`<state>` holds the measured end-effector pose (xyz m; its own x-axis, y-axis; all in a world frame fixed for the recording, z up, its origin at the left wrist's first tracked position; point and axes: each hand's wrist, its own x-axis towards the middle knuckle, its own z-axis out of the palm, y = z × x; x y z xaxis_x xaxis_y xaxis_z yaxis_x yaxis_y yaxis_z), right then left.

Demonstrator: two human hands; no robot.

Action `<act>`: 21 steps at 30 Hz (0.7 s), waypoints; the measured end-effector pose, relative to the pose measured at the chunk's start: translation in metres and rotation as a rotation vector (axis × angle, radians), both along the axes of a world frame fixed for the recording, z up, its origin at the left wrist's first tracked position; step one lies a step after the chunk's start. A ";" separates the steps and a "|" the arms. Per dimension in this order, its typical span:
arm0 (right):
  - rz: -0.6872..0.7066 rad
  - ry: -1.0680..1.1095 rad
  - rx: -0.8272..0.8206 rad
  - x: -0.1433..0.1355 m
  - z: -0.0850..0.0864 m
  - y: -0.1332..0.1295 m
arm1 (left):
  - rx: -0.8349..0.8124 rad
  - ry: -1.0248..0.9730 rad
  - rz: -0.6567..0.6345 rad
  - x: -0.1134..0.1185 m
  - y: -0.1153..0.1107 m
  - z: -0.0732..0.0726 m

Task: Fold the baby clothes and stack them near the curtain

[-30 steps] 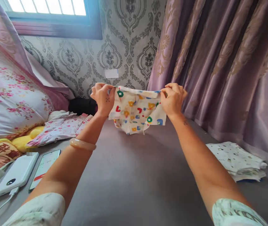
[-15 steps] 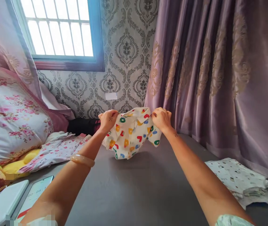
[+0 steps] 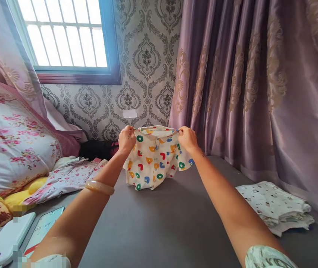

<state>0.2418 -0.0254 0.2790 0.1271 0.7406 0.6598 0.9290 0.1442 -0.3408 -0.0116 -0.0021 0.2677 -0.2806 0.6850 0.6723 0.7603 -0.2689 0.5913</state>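
two hands [image 3: 127, 139] [image 3: 187, 139] pinch shirt [image 3: 152, 158] edge, wide surface [image 3: 156, 227] nearer

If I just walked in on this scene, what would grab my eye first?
Probably the pale shirt with its bright red, green, yellow and blue shapes, held up by its top edge between the left hand and right hand, mid-picture. Next might come the glaring barred window at upper left and the purple curtain with gold patterns down the right side.
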 end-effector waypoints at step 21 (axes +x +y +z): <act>0.233 -0.183 0.435 0.023 0.047 -0.125 | 0.547 0.401 0.078 -0.035 -0.158 0.044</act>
